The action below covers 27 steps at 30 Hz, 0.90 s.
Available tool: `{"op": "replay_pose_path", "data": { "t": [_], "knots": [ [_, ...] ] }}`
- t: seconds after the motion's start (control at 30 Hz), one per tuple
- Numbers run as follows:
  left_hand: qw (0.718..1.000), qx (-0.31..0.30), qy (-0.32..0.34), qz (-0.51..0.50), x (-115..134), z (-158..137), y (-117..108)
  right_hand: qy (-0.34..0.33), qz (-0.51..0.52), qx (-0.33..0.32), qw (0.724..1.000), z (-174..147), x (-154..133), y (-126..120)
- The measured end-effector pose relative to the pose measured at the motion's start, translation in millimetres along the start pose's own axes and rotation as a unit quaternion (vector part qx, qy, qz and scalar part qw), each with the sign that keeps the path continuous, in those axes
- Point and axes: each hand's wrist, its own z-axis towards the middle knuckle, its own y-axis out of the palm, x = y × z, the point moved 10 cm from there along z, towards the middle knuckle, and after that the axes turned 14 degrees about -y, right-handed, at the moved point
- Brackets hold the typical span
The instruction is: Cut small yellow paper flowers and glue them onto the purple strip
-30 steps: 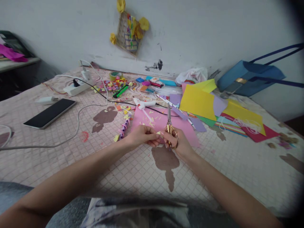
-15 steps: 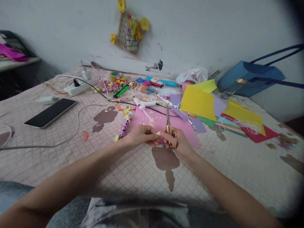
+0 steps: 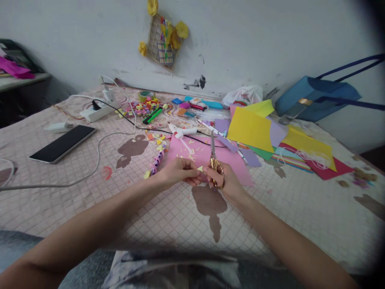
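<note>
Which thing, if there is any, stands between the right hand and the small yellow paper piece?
Nothing visible does. The left hand pinches the small yellow paper piece, and the right hand is close beside it. The scissors in the right hand point forward, not across the gap.

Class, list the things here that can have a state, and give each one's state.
Left hand: pinching paper
Right hand: gripping scissors
Scissors: blades apparently together, pointing away
Pale yellow paper piece: at the fingertips; folds unclear
Phone: flat, screen dark
Power strip: black plug inserted
Glue gun: lying down; heat not visible
Pink sheet: spread flat, scraps on top
White string: loose, tangled
</note>
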Motion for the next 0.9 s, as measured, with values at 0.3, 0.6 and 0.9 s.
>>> {"op": "replay_pose_path", "data": {
  "t": [0.3, 0.6, 0.9],
  "knots": [
    [0.999, -0.039, -0.025, -0.029, -7, 4, -4, 0.016, 0.004, 0.036, 0.999, 0, 1, -7],
    [0.997, -0.032, -0.024, -0.068, -7, 6, -5, 0.002, 0.007, 0.030, 1.000, 0, -4, -6],
    [0.995, 0.024, 0.036, -0.087, 10, 1, -20, 0.035, 0.056, -0.005, 0.998, -1, -1, 3]
  ]
}}
